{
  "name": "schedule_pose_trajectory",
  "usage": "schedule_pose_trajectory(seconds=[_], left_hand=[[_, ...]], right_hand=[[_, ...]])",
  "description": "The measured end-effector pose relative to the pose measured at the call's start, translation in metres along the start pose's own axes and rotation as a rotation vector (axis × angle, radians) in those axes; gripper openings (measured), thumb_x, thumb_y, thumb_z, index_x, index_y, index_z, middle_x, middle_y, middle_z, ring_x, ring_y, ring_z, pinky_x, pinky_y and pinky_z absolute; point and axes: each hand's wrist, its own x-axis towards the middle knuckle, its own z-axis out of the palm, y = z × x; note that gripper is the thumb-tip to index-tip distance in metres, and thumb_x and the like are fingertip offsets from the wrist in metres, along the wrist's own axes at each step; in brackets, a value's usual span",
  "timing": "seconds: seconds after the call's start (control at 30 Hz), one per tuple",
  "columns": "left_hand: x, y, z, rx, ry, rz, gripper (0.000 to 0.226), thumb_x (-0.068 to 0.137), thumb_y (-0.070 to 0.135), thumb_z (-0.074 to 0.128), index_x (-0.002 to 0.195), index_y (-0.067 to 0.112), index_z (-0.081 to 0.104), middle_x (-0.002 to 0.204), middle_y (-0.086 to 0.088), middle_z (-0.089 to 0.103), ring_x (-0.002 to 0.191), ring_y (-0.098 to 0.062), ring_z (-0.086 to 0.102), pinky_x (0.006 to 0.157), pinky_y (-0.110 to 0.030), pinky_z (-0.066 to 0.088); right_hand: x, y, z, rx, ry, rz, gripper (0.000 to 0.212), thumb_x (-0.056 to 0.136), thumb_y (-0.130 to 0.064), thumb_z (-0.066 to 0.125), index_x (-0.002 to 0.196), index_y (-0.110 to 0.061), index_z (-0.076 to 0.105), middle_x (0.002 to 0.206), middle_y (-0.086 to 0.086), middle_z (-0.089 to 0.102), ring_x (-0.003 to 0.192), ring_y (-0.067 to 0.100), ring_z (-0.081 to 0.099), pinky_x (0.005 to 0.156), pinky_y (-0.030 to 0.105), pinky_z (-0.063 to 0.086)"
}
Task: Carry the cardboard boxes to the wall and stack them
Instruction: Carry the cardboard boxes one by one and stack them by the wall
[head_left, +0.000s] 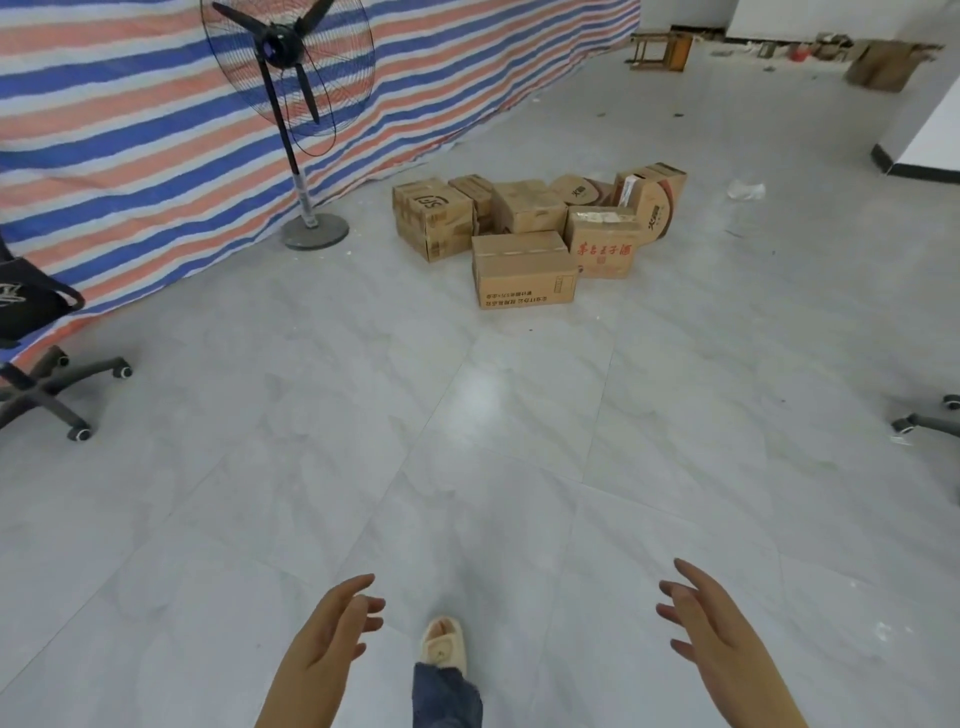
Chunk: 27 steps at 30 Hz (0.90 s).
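Your cardboard boxes (535, 228) clustered on the floor (467, 415) ahead, near the striped tarp (156, 156), wide bare tiles between, fan (291, 104) and chair base (47, 389) left, your left hand (332, 631) and right hand (714, 626) both spread and empty (palms facing inward).

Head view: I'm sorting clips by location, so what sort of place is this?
Probably an unfinished or part-renovated indoor room used for storage: a striped tarp hangs as a wall, cardboard boxes sit loose on the bare tiled floor, and a pedestal fan stands nearby.
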Motion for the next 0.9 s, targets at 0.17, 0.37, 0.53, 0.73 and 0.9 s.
schedule_pose_trajectory(seconds=[0.17,0.37,0.53,0.73,0.9], left_hand=[[0.127,0.071,-0.013,0.041,-0.004,0.115,0.023,0.098,0.016,0.043,0.108,0.024,0.063,0.098,-0.001,0.070,0.092,-0.012,0.067,0.083,-0.032,0.050],[0.236,0.123,-0.012,0.071,-0.048,0.138,0.024,0.099,0.018,0.042,0.109,0.026,0.062,0.097,0.001,0.070,0.093,-0.012,0.066,0.084,-0.031,0.050],[0.315,0.136,0.013,0.075,-0.047,0.074,0.024,0.098,0.018,0.042,0.107,0.028,0.062,0.092,0.013,0.071,0.086,-0.005,0.067,0.082,-0.032,0.050],[0.418,0.181,0.068,0.052,-0.008,0.075,0.024,0.098,0.018,0.040,0.105,0.027,0.061,0.099,-0.002,0.069,0.096,-0.019,0.066,0.083,-0.034,0.049],[0.507,0.249,0.124,0.037,0.020,0.141,0.025,0.099,0.018,0.039,0.107,0.027,0.061,0.100,-0.002,0.069,0.097,-0.018,0.065,0.083,-0.033,0.049]], right_hand=[[0.085,-0.073,0.043,0.028,0.027,-0.028,0.111,0.023,-0.101,0.046,0.115,-0.038,0.052,0.107,-0.013,0.063,0.099,0.008,0.063,0.084,0.036,0.050],[0.166,-0.128,0.078,0.048,0.040,-0.018,0.093,0.039,-0.096,0.051,0.114,-0.042,0.052,0.106,-0.016,0.063,0.099,0.004,0.063,0.084,0.034,0.051],[0.245,-0.151,0.085,0.118,0.029,0.065,0.097,0.043,-0.090,0.060,0.118,-0.029,0.049,0.116,0.000,0.063,0.102,0.021,0.061,0.097,0.047,0.047],[0.376,-0.186,0.069,0.138,0.060,0.053,0.109,0.026,-0.094,0.060,0.115,-0.030,0.052,0.108,-0.005,0.064,0.097,0.011,0.061,0.091,0.044,0.048],[0.499,-0.239,0.043,0.070,0.068,-0.032,0.029,0.099,-0.019,0.044,0.126,-0.020,0.054,0.114,0.003,0.064,0.099,0.012,0.062,0.089,0.041,0.048]])
